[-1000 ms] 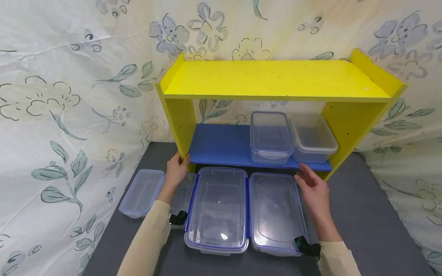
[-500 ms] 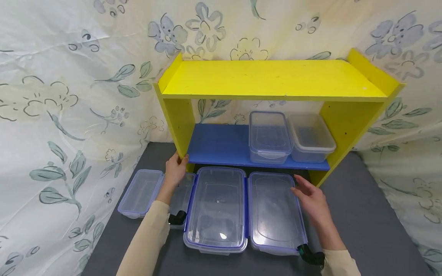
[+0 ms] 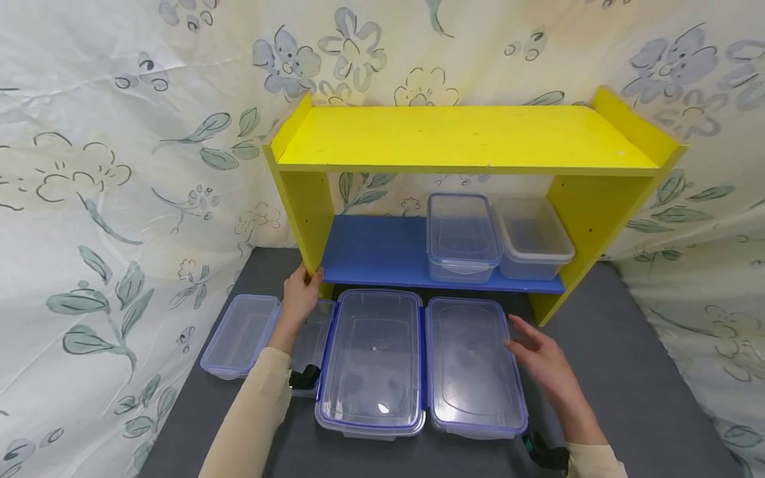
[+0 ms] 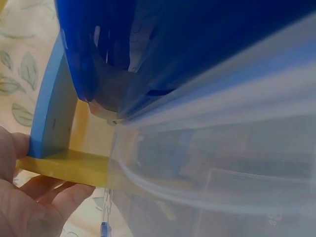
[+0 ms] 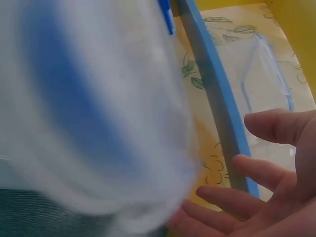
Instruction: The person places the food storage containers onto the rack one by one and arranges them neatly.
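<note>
My left hand (image 3: 300, 297) grips the lower front of the left side panel (image 3: 299, 212) of a yellow shelf unit (image 3: 466, 136). In the left wrist view the thumb lies by the blue board (image 4: 47, 113) and the fingers curl under the yellow panel. My right hand (image 3: 548, 372) hovers with loosely spread fingers beside the right-hand lidded plastic container (image 3: 475, 362), holding nothing. A larger container (image 3: 373, 352) with a blue-edged lid lies left of that one. Two more clear containers, one (image 3: 463, 236) blue-rimmed and one (image 3: 534, 236) whitish-lidded, stand on the blue shelf.
Another container (image 3: 313, 335) is partly hidden by the left forearm, and a small one (image 3: 242, 335) stands further left. All rest on a dark grey table (image 3: 627, 385). A flowered cloth (image 3: 119, 199) hangs behind and at both sides.
My right hand has drawn back from the shelf's front right corner, toward me, and now shows beside the container. The left hand keeps its hold. The view has shifted slightly.
</note>
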Demonstrator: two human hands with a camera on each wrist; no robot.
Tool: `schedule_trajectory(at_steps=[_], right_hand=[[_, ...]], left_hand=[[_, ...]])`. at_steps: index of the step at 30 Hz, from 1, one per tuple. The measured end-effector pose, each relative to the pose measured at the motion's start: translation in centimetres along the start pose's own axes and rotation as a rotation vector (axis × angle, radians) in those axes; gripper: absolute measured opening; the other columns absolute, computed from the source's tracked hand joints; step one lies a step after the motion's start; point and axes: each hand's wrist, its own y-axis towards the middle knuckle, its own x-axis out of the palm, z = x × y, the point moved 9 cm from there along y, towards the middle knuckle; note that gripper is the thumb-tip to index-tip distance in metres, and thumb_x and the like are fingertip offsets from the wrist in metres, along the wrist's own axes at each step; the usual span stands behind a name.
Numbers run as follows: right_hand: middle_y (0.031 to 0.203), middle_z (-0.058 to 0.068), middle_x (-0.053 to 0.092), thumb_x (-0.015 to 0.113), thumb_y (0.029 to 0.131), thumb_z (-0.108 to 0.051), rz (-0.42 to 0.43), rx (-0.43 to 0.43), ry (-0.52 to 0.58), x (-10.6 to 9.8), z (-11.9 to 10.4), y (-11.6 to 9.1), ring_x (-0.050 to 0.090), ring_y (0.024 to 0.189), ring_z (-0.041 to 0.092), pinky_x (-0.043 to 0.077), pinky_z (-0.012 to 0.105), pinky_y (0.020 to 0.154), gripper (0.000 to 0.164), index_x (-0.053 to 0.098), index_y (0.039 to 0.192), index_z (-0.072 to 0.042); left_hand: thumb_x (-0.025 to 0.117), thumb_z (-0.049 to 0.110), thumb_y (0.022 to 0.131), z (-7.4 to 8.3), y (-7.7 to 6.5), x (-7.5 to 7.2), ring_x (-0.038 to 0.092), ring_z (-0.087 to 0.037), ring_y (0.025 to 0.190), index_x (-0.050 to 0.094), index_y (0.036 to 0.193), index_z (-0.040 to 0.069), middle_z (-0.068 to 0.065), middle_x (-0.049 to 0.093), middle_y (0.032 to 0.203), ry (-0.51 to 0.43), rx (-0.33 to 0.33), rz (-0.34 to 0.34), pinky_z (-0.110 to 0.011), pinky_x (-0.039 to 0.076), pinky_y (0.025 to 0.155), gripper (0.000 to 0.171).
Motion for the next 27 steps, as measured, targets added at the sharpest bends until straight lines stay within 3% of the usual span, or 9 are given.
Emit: schedule_trajectory(at_steps=[6, 13, 18, 22, 27], right_hand=[[0.160, 0.021, 0.021, 0.061, 0.095, -0.035, -0.061, 0.020, -0.008, 1.2, 1.5, -0.3, 0.042, 0.135, 0.045, 0.039, 0.059, 0.104, 0.076, 0.019, 0.156, -0.020], [0.161, 0.021, 0.016, 0.066, 0.092, -0.031, -0.077, -0.001, 0.029, 2.1, 2.5, -0.6, 0.041, 0.135, 0.046, 0.044, 0.054, 0.101, 0.079, 0.019, 0.156, -0.023], [0.160, 0.022, 0.019, 0.069, 0.090, -0.029, -0.082, -0.021, 0.059, 2.7, 3.3, -0.9, 0.040, 0.136, 0.043, 0.049, 0.032, 0.093, 0.083, 0.018, 0.156, -0.024], [0.162, 0.019, 0.013, 0.069, 0.090, -0.030, -0.080, -0.056, 0.108, 3.1, 3.7, -1.2, 0.032, 0.141, 0.042, 0.040, 0.010, 0.087, 0.085, 0.015, 0.157, -0.026], [0.162, 0.018, 0.012, 0.067, 0.092, -0.022, -0.057, -0.138, 0.188, 3.4, 4.0, -1.9, 0.022, 0.144, 0.043, 0.035, 0.003, 0.087, 0.084, 0.014, 0.157, -0.025]], left_hand=[[0.054, 0.026, 0.099, 0.1, -0.1, 0.2, 0.061, -0.030, 0.074, 0.061, 0.107, 0.006, -0.019, 0.069, 0.089, -0.004, 0.002, 0.000, -0.032, 0.047, 0.062, 0.023], [0.054, 0.026, 0.099, 0.1, -0.1, -0.1, 0.061, -0.029, 0.074, 0.061, 0.106, 0.006, -0.018, 0.068, 0.088, 0.002, 0.001, 0.013, -0.032, 0.047, 0.063, 0.022], [0.054, 0.024, 0.099, 0.2, -0.1, 0.0, 0.061, -0.028, 0.074, 0.061, 0.107, 0.005, -0.018, 0.068, 0.088, 0.012, 0.008, 0.007, -0.032, 0.047, 0.062, 0.022], [0.054, 0.026, 0.099, 0.2, -0.1, 0.0, 0.061, -0.029, 0.076, 0.060, 0.108, 0.006, -0.018, 0.068, 0.090, 0.003, 0.000, -0.001, -0.033, 0.048, 0.064, 0.023], [0.053, 0.027, 0.099, 0.1, -0.1, -0.1, 0.061, -0.030, 0.076, 0.060, 0.108, 0.007, -0.017, 0.068, 0.090, -0.005, -0.007, -0.005, -0.033, 0.047, 0.064, 0.023]])
